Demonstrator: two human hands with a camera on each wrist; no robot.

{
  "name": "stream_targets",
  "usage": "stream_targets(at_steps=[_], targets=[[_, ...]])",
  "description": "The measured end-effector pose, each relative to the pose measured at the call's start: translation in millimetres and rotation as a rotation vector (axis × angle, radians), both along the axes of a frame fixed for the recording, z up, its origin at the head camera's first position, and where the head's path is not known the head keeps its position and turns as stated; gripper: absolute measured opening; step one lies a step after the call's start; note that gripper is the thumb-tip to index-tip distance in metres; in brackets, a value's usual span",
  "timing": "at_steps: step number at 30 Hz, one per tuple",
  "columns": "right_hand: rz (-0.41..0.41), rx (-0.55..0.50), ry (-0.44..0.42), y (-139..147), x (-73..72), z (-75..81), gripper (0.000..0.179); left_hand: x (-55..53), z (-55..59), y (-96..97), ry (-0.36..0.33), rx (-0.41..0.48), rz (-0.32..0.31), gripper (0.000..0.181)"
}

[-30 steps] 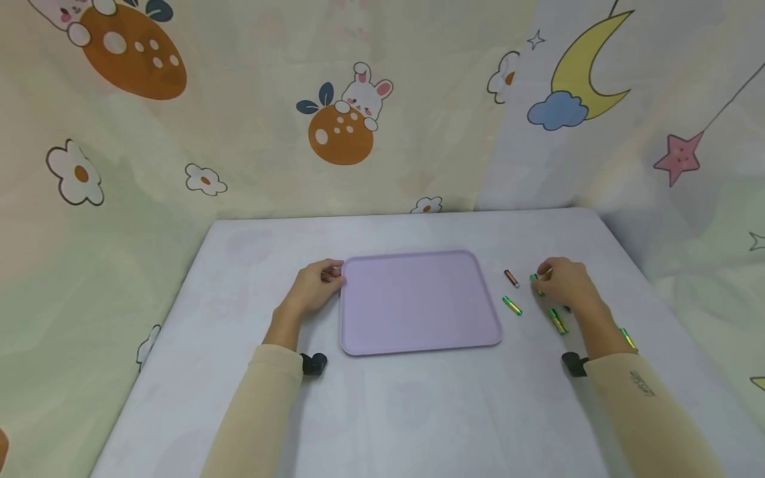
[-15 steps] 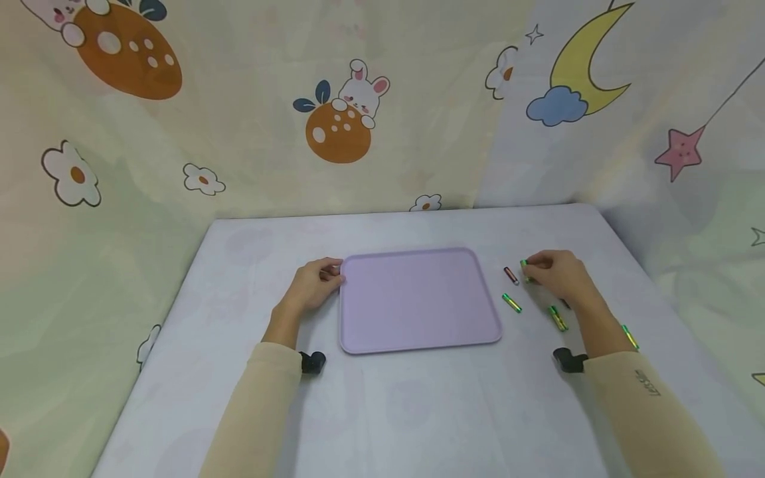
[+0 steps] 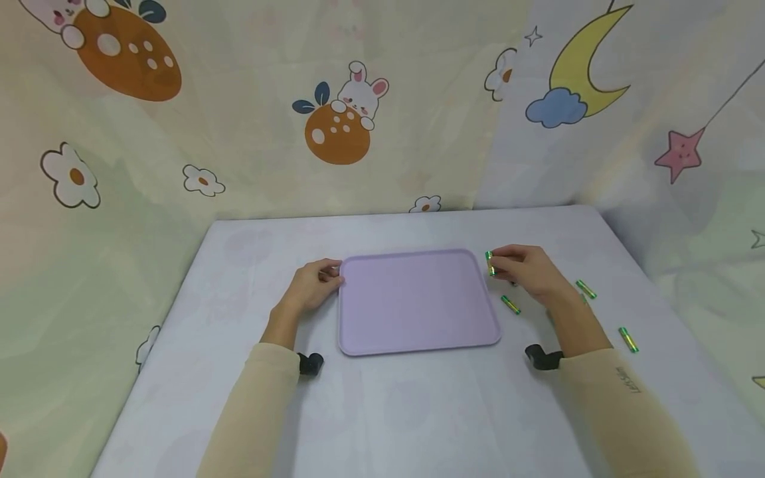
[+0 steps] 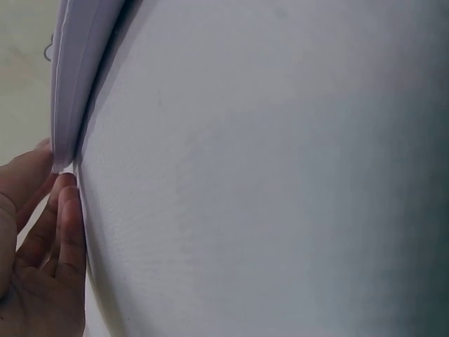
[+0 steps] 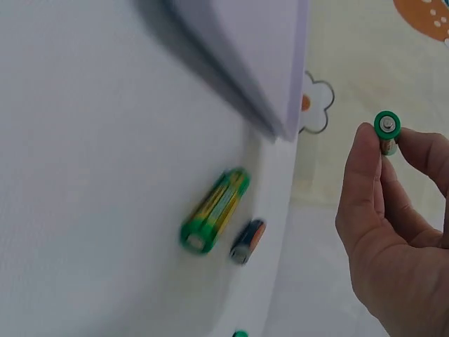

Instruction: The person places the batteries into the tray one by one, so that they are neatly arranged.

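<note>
A light purple rectangular tray [image 3: 418,302] lies on the table. At its left edge, my left hand [image 3: 313,284] grips the rim between thumb and fingers; in the left wrist view the tray's edge [image 4: 77,91] comes down between the thumb and fingertips. My right hand [image 3: 532,271] pinches a green and gold battery [image 3: 490,263] between thumb and fingertips, held up beside the tray's upper right corner. The right wrist view shows this battery end-on, its metal terminal facing the camera. Below the hand lie another green battery [image 3: 510,305] and a smaller dark and copper battery [image 5: 248,241].
Two more green batteries lie farther right, one battery [image 3: 586,289] beyond the right wrist and another battery [image 3: 628,339] near the right sleeve. A white cloth covers the table [image 3: 412,411]. Behind it hangs a patterned curtain [image 3: 251,119].
My right hand has lifted the green battery and carried it left, over the copper battery, to the tray's right edge. The left hand has stayed at the tray's left rim.
</note>
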State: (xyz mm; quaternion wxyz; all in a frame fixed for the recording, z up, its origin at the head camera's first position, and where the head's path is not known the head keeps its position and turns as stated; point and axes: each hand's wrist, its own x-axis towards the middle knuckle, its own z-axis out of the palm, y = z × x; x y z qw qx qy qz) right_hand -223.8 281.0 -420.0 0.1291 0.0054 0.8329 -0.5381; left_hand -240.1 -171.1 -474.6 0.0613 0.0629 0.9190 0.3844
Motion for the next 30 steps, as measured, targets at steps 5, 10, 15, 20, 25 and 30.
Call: stream_targets(at_steps=[5,10,15,20,25,30], targets=[[-0.004,-0.167,-0.031,-24,-1.1,3.1,0.050,-0.2,0.4,-1.3,-0.003,-0.001,-0.006,0.043],[0.001,-0.194,-0.055,-44,-6.0,0.6,0.046,-0.9,0.2,-1.8,-0.004,0.007,-0.011,0.043],[0.005,-0.173,-0.087,-64,-12.1,-5.6,0.044,-1.0,0.1,-1.7,-0.014,0.005,-0.005,0.043],[0.062,-0.223,-0.067,-86,-17.6,-12.8,0.041,-0.1,0.2,-3.3,-0.004,0.007,-0.004,0.043],[0.109,-0.281,-0.071,-110,-19.4,-21.8,0.037,2.4,-0.5,-2.8,-0.003,0.023,-0.008,0.044],[0.142,-0.289,-0.080,-130,-17.8,-29.0,0.035,3.3,-1.0,-2.1,0.001,0.025,-0.006,0.044]])
